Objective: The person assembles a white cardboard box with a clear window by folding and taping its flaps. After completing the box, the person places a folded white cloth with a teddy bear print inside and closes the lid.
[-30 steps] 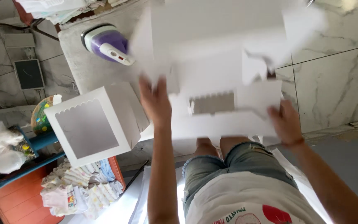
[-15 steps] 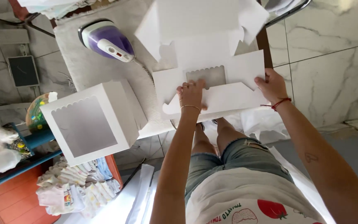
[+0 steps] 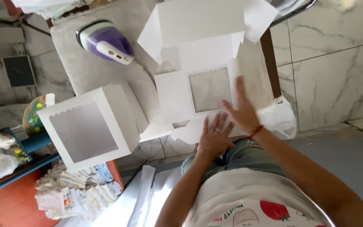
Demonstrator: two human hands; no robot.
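Observation:
A flat, unfolded white cardboard box (image 3: 177,96) with a scalloped clear window lies on the grey padded table top (image 3: 93,71). My left hand (image 3: 214,136) rests flat, fingers spread, on the box's near flap. My right hand (image 3: 242,110), with a red string at the wrist, has its fingers stretched out against the narrow side flap right of the window, which stands partly raised. An assembled white window box (image 3: 91,126) stands to the left of both hands.
A purple and white iron (image 3: 106,42) sits on the table at the back left. A white plastic bag (image 3: 280,117) hangs at the table's right edge. Folded cloths (image 3: 72,193), flat white sheets (image 3: 148,193) and a blue shelf (image 3: 34,143) lie lower left.
The box blank was held up in both hands. It now lies flat on the table, window up, with both hands down at its near right corner.

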